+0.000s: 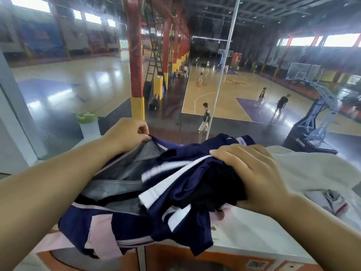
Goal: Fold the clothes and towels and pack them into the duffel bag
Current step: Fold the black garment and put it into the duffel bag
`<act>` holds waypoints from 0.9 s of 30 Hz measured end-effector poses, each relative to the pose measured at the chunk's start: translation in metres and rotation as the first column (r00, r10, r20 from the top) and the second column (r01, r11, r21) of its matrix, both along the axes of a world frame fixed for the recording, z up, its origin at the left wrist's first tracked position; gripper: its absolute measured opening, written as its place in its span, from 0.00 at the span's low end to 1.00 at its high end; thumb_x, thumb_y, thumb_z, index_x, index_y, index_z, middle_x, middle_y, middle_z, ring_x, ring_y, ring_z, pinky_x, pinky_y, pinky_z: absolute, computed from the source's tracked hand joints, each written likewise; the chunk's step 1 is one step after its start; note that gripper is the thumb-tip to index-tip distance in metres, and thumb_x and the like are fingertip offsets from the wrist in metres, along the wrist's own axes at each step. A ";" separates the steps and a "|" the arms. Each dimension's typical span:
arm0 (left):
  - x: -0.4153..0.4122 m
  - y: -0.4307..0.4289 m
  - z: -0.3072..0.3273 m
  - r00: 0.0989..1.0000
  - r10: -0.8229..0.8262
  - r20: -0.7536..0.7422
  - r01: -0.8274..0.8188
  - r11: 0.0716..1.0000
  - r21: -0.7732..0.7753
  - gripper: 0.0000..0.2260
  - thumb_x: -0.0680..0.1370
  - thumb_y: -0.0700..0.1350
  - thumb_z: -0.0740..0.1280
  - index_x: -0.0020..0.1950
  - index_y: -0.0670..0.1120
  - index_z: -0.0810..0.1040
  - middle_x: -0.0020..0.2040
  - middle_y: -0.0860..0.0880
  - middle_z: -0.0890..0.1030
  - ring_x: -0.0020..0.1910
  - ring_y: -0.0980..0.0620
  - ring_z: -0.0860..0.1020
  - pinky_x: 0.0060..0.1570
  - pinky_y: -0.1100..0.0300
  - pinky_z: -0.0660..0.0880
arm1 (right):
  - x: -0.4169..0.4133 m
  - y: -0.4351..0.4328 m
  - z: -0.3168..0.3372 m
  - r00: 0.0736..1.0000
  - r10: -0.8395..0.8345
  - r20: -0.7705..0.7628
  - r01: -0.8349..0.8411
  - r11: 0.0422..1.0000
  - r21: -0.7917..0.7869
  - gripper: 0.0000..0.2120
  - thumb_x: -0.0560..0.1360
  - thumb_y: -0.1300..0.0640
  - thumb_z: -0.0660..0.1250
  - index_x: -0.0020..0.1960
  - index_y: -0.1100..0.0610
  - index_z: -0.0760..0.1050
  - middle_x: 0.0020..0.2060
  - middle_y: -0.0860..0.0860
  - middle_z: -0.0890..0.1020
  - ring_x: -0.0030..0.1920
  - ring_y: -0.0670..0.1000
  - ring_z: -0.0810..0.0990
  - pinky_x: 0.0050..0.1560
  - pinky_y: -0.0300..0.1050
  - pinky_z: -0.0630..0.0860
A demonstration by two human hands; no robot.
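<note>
Pinching between thumb and fingers, the left hand (pixel 127 133) holds up the far rim of the duffel bag (pixel 101 227), a navy and pale pink bag with a grey lining, so its mouth gapes. Right of that grip, the right hand (pixel 252 175) is clenched on a bundle of clothes (pixel 187 184): navy fabric with white stripes wrapped round something black, which may be a second garment, though the folds hide it. The bundle sits over the bag's open mouth, with part of it draping over the near edge. Beyond the right hand lies a cream towel (pixel 312 169), and just right of the wrist a small grey and white item (pixel 336 202) rests on the white counter (pixel 254 231). Left of the pinching hand stands a bottle with a green lid (pixel 88 124).
</note>
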State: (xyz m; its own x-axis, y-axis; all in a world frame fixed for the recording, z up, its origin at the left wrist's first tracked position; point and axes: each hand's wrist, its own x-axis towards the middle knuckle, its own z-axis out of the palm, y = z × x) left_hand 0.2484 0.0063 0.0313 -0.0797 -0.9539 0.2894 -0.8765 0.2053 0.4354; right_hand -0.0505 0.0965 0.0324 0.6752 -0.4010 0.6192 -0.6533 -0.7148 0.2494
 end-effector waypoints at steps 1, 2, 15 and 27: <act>0.000 -0.001 0.003 1.000 -0.008 -0.004 0.008 1.000 -0.007 0.04 0.72 0.45 0.71 0.41 0.47 0.78 0.37 0.52 0.78 0.40 0.51 0.75 0.40 0.60 0.66 | 0.003 0.000 0.001 0.999 0.014 -0.035 -0.013 1.000 0.022 0.39 0.54 0.52 0.79 0.62 0.54 0.68 0.51 0.53 0.82 0.48 0.57 0.82 0.41 0.50 0.76; -0.001 -0.001 0.007 1.000 -0.017 -0.007 0.017 1.000 -0.019 0.04 0.72 0.45 0.72 0.40 0.47 0.78 0.37 0.52 0.78 0.40 0.51 0.75 0.39 0.60 0.66 | 0.007 0.001 0.000 0.997 0.027 -0.077 -0.024 0.999 0.045 0.39 0.53 0.51 0.78 0.62 0.54 0.68 0.51 0.52 0.82 0.48 0.56 0.82 0.40 0.49 0.76; -0.023 0.023 0.032 0.987 -0.160 -0.037 0.155 0.982 -0.110 0.03 0.71 0.43 0.73 0.41 0.45 0.83 0.36 0.53 0.81 0.36 0.60 0.77 0.38 0.69 0.68 | 0.098 -0.029 -0.023 0.836 -0.425 -0.346 0.544 0.724 0.424 0.24 0.68 0.58 0.68 0.58 0.60 0.60 0.33 0.52 0.67 0.37 0.59 0.72 0.36 0.47 0.64; -0.015 0.103 -0.059 0.947 -0.150 0.283 0.169 0.985 -0.044 0.13 0.72 0.53 0.71 0.53 0.50 0.79 0.51 0.51 0.73 0.52 0.49 0.70 0.56 0.50 0.69 | 0.092 -0.057 -0.042 0.775 -0.563 -0.288 0.586 0.468 0.661 0.28 0.63 0.51 0.74 0.52 0.59 0.60 0.40 0.54 0.72 0.41 0.59 0.72 0.34 0.46 0.66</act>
State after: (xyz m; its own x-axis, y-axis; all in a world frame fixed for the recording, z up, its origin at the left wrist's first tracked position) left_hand 0.2330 0.1094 -0.0279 -0.3155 -0.9015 0.2963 -0.9141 0.3726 0.1603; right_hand 0.0416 0.0397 -0.0091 0.1409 -0.9895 -0.0314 -0.9843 -0.1366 -0.1118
